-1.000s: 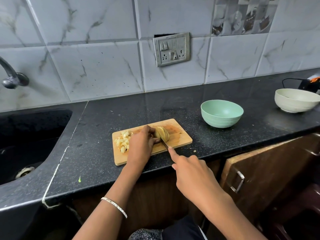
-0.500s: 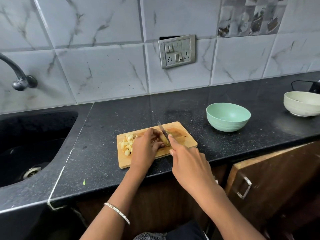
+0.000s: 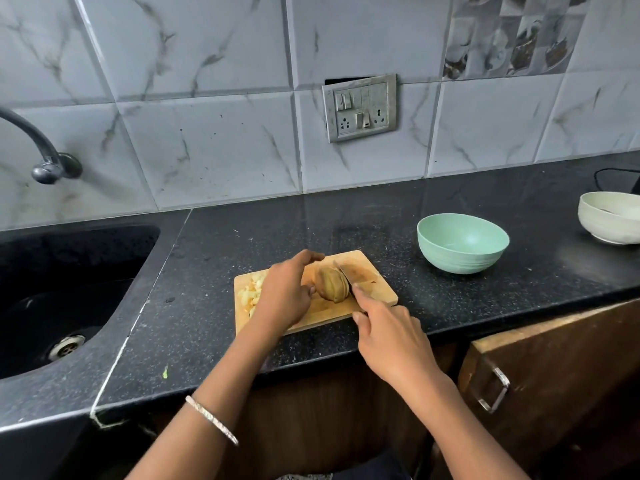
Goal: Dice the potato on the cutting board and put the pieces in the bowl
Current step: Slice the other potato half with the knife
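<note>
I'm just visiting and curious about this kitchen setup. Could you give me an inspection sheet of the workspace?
Surface: black speckled counter, green speck near its front edge.
Job's things: cutting board bears a sliced potato and diced pieces; green bowl empty.
Clutter: white bowl, far right.
Hands: left hand holds the potato; right hand grips the knife.
Cables: black cable behind the white bowl.
Surroundings: sink and tap left, wall socket, cupboard door below.
</note>
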Tool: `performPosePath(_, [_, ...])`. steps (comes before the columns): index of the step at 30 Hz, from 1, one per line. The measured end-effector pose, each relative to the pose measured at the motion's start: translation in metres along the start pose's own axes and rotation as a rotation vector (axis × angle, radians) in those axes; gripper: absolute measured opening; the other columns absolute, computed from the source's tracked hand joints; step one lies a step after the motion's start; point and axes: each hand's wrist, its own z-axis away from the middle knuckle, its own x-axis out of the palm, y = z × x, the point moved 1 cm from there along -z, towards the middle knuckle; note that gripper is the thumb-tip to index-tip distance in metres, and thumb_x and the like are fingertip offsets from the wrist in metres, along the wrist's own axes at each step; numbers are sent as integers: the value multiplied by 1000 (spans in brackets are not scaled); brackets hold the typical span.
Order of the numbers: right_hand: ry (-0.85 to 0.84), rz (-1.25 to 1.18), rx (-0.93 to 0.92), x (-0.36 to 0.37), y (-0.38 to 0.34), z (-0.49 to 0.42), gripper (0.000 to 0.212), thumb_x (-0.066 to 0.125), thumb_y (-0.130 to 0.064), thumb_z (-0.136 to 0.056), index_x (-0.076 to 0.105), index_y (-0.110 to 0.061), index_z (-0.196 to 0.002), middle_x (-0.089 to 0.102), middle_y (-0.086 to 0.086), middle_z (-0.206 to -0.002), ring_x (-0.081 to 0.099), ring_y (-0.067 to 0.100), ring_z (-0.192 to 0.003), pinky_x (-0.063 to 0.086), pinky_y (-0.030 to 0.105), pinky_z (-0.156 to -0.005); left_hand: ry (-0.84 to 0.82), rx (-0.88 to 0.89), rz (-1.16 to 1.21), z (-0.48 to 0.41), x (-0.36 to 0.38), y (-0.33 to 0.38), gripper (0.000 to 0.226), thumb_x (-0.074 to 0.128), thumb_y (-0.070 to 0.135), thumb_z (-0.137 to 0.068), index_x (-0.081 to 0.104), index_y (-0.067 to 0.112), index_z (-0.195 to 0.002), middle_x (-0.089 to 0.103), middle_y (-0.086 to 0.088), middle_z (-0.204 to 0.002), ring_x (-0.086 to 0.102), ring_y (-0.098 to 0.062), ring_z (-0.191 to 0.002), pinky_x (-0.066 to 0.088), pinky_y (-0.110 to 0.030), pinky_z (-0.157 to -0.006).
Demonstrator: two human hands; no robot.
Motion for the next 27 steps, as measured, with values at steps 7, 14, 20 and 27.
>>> performPosePath(7, [29, 98, 1, 0, -13, -6, 57, 41, -50, -105, 23, -40, -158, 59, 10, -135, 57, 37, -120, 49, 44, -90, -483, 88, -122, -46, -18, -2, 68, 74, 2, -80, 43, 23, -137, 61, 2, -135, 52, -16, -129, 39, -35, -107])
performPosePath(14, [115, 144, -14, 3, -17, -15, 52, 45, -45, -105, 32, -38, -156, 67, 5, -123, 64, 31, -112, 53, 40, -80, -539, 170, -46, -54, -17, -6, 54, 72, -1, -81, 50, 22, -125, 63, 0, -129, 58, -13, -120, 49, -32, -100])
performPosePath(20, [32, -52, 50, -3, 6, -34, 58, 54, -53, -99, 35, -45, -153, 60, 3, -138, 55, 34, -124, 49, 45, -95, -574, 255, -120, -55, -24, -1, 47, 73, 4, -83, 60, 27, -122, 66, 6, -120, 63, -8, -110, 52, -31, -96])
performPosePath(27, [60, -25, 75, 0, 10, -42, 77, 65, -68, -84, 36, -44, -151, 62, 4, -135, 58, 34, -121, 51, 44, -89, -670, 375, -314, -64, -21, 8, 57, 70, 8, -86, 56, 34, -134, 56, 5, -137, 49, -15, -125, 39, -28, -95])
